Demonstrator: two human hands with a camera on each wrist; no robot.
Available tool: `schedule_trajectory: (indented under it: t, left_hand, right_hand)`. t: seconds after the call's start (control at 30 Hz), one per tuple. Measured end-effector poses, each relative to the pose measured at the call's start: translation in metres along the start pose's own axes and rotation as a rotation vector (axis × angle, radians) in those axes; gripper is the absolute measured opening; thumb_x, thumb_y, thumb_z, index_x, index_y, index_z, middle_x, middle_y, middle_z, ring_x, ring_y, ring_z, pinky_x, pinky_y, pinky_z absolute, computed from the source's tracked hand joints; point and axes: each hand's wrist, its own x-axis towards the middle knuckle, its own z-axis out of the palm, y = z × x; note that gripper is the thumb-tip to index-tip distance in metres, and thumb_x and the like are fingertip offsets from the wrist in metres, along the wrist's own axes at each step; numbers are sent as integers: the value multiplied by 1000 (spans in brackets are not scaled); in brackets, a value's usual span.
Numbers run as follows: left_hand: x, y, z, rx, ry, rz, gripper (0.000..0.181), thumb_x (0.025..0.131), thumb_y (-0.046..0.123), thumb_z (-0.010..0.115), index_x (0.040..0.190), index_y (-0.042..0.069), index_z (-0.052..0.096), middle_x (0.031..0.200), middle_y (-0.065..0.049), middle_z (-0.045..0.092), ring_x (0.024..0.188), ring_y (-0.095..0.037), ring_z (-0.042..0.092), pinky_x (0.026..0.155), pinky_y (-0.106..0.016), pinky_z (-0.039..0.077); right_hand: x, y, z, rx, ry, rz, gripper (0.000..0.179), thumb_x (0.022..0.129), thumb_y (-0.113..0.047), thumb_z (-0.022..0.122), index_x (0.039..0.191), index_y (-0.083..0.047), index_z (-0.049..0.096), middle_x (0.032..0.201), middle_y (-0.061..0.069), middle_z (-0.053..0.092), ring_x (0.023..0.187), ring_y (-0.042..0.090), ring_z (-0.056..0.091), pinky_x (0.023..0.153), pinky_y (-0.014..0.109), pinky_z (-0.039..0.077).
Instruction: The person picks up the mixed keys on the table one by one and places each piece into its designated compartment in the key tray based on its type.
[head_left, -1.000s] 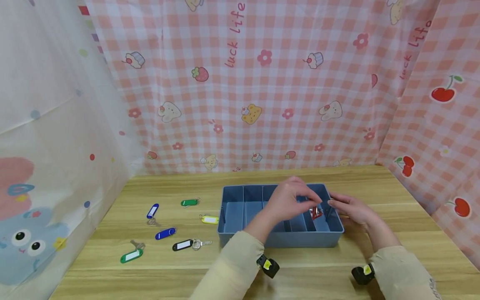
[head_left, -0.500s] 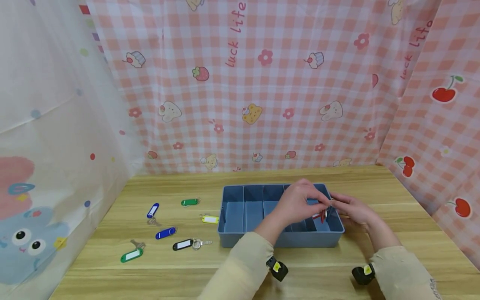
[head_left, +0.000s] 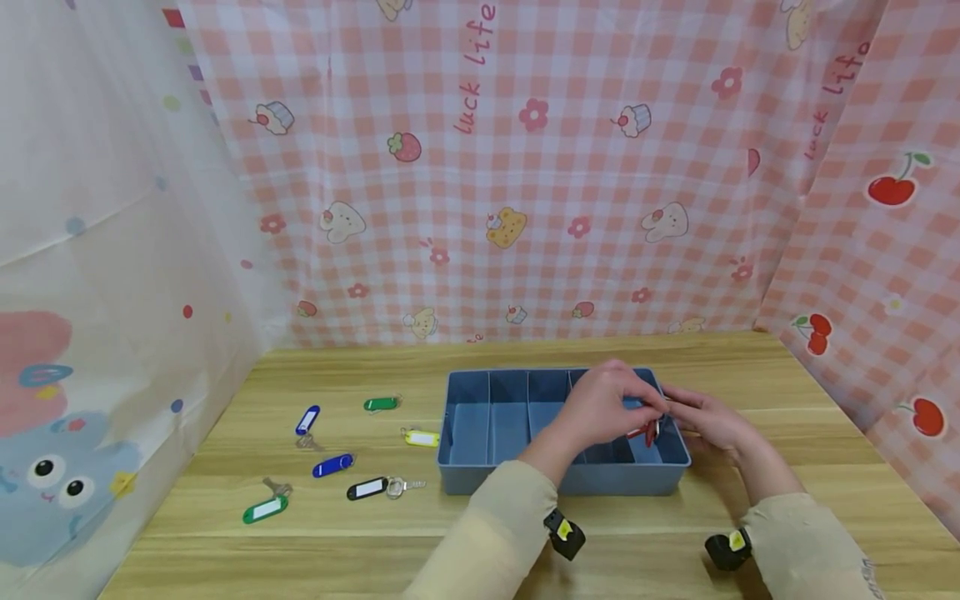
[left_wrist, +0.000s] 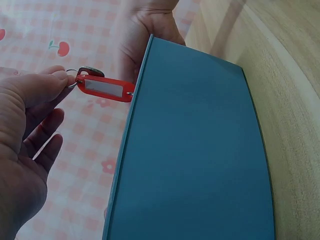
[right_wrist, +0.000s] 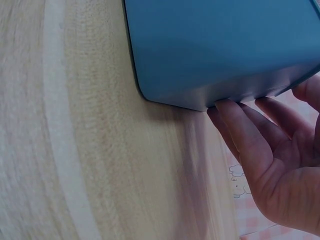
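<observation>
My left hand (head_left: 603, 406) pinches the metal ring of a red key tag (left_wrist: 105, 89) between thumb and fingertips. A dark-headed key (left_wrist: 91, 71) hangs on the same ring. In the head view the tag is over the rightmost compartment of a blue-grey divided box (head_left: 562, 481), partly hidden by the hand. My right hand (head_left: 708, 421) rests against the box's right end, its fingers (right_wrist: 242, 127) extended along the outer wall and its thumb close to the rim.
Left of the box lie two green tags (head_left: 381, 403) (head_left: 266, 509), two blue tags (head_left: 307, 420) (head_left: 332, 465), a yellow tag (head_left: 422, 438) touching or near the box wall, and a black tag (head_left: 367, 488) with a key (head_left: 405, 487). Patterned cloth (head_left: 577, 167) hangs behind the table.
My left hand has moved right with the red key tag, toward the box's right end. The right hand has stayed against the box. The loose tags have not moved.
</observation>
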Motion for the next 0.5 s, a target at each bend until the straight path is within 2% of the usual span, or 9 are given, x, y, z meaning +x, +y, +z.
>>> schedule_trajectory:
  t: [0.23, 0.33, 0.43, 0.5]
  left_hand:
    - [5, -3, 3, -9, -46, -40, 11, 92, 23, 73, 100, 23, 81, 87, 19, 70, 93, -7, 54, 72, -9, 38]
    - [7, -3, 3, -5, -64, -62, 11, 93, 23, 72, 100, 24, 80, 88, 19, 70, 94, -5, 54, 72, -9, 38]
    - [8, -4, 4, 5, -80, -79, 11, 93, 24, 72, 100, 25, 80, 89, 20, 69, 94, -2, 52, 73, -10, 39]
    - [9, -4, 4, 6, -88, -83, 11, 93, 24, 72, 100, 25, 80, 88, 20, 69, 95, -4, 53, 72, -10, 39]
  right_hand:
    - [1, 1, -1, 1, 5, -6, 67, 106, -27, 47, 153, 7, 13, 143, 26, 47, 107, 11, 59, 89, 37, 52]
    - [1, 2, 0, -19, 8, -10, 67, 106, -28, 46, 153, 7, 14, 147, 32, 39, 118, 25, 56, 91, 39, 52]
    - [1, 2, 0, -39, 7, -12, 67, 107, -29, 45, 153, 7, 14, 151, 36, 26, 130, 43, 44, 93, 42, 51]
    - [1, 2, 0, -45, 7, -15, 66, 107, -29, 45, 153, 7, 14, 151, 37, 24, 133, 49, 38, 93, 42, 51]
